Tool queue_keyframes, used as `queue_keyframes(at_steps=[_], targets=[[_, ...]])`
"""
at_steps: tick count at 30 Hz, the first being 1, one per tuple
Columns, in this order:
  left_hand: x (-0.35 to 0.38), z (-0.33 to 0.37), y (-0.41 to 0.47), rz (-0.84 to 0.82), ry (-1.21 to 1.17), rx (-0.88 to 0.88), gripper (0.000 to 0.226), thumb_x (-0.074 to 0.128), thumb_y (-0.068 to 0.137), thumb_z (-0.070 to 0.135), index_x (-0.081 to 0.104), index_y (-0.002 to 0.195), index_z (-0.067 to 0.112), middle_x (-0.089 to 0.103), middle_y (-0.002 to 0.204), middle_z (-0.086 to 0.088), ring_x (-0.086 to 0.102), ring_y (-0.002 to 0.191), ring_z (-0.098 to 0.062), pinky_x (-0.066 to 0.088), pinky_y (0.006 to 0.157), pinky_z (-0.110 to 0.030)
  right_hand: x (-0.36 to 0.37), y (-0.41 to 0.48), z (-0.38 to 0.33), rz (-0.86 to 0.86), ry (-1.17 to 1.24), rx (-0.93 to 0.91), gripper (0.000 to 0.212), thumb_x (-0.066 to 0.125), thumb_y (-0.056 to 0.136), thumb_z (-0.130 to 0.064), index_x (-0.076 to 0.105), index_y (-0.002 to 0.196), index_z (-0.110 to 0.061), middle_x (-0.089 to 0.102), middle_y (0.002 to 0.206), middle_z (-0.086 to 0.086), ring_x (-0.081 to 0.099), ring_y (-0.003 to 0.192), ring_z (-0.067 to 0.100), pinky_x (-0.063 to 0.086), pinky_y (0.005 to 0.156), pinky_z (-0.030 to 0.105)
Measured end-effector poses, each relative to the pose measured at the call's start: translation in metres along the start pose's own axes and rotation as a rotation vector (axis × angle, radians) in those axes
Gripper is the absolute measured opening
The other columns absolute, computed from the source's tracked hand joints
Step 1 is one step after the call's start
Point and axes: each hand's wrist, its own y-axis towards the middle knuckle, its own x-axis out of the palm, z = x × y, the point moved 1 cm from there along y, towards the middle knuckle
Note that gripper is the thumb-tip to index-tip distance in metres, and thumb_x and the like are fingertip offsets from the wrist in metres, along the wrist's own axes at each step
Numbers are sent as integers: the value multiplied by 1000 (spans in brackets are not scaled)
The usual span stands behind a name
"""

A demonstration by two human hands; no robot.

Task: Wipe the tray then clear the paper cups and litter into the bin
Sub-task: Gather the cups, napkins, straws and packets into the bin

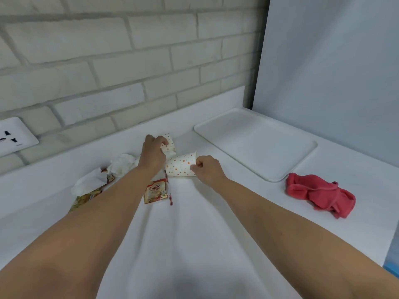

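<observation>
Two white paper cups with orange dots lie on their sides on the white counter. My left hand [152, 153] grips the farther cup [169, 144]. My right hand [208, 168] pinches the rim of the nearer cup [180, 165]. The white tray [257, 143] sits bare to the right, near the wall panel. A crumpled red cloth [319, 194] lies in front of the tray. Litter lies to the left: a Coffee-mate sachet [156, 190], a red-striped straw [169, 192], crumpled tissues [123, 164] and a yellowish wrapper [85, 199]. No bin is in view.
A brick wall [129, 61] backs the counter, with a white socket [15, 135] at the left. A pale panel [334, 72] stands upright behind the tray. The counter's right edge [388, 251] drops off near a blue surface.
</observation>
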Motion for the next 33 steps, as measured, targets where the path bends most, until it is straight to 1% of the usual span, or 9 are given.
queue_keyframes(at_steps=[3, 7, 10, 13, 17, 21, 25, 30, 33], targets=[[3, 5, 18, -50, 139, 118, 48, 42, 80, -18, 57, 117, 9, 37, 121, -13, 39, 113, -28, 38, 84, -28, -8, 3, 4, 41, 4, -49, 40, 51, 88, -9, 26, 58, -16, 30, 60, -2, 28, 54, 12, 24, 50, 22], [6, 10, 38, -172, 517, 272, 46, 48, 89, -1, 50, 130, 18, 29, 138, -10, 33, 121, -29, 40, 92, -36, -25, 8, 12, 83, 10, -85, 39, 52, 89, -11, 29, 59, -16, 33, 60, -3, 31, 53, 11, 26, 49, 21], [6, 11, 46, -223, 722, 241, 33, 49, 93, 11, 53, 125, 17, 26, 140, -12, 34, 122, -31, 40, 92, -37, -36, 8, 18, 99, -2, -86, 38, 53, 90, -12, 30, 60, -16, 34, 60, -3, 31, 53, 11, 26, 50, 21], [6, 11, 48, -247, 810, 246, 24, 50, 92, 11, 57, 115, 11, 30, 135, -13, 37, 118, -30, 42, 93, -37, -44, 6, 22, 110, -15, -75, 40, 53, 90, -12, 29, 59, -17, 33, 57, -3, 30, 52, 12, 26, 50, 23], [-4, 13, 45, -234, 840, 263, 30, 50, 92, 8, 50, 122, 7, 30, 135, -15, 39, 118, -30, 42, 94, -35, -50, 3, 25, 113, -18, -46, 40, 52, 90, -11, 28, 58, -16, 32, 56, -2, 29, 52, 13, 26, 50, 24], [-26, 28, 39, -178, 806, 296, 33, 48, 90, 2, 46, 123, 3, 30, 132, -18, 40, 113, -31, 43, 87, -35, -53, -8, 16, 119, -26, -28, 39, 51, 89, -10, 28, 57, -15, 31, 55, -2, 29, 50, 12, 25, 48, 24], [-52, 48, 27, -116, 667, 339, 26, 43, 94, 5, 49, 118, -2, 30, 130, -21, 39, 112, -34, 43, 85, -39, -62, -26, -1, 131, -63, -36, 26, 50, 89, -11, 40, 66, -10, 38, 61, 0, 37, 60, 17, 28, 51, 24], [-68, 64, -2, -147, 418, 310, 36, 41, 99, 25, 47, 117, -5, 32, 131, -19, 41, 112, -35, 39, 96, -41, -75, -49, -18, 168, -97, -25, 14, 49, 88, -13, 50, 75, -11, 53, 79, 5, 50, 79, 23, 40, 76, 34], [-73, 69, -22, -166, 328, 321, 35, 41, 99, 27, 49, 117, -1, 41, 126, -17, 44, 109, -34, 38, 90, -38, -84, -67, -27, 199, -121, -10, 13, 48, 88, -13, 51, 76, -12, 56, 82, 4, 53, 86, 25, 44, 86, 41]])
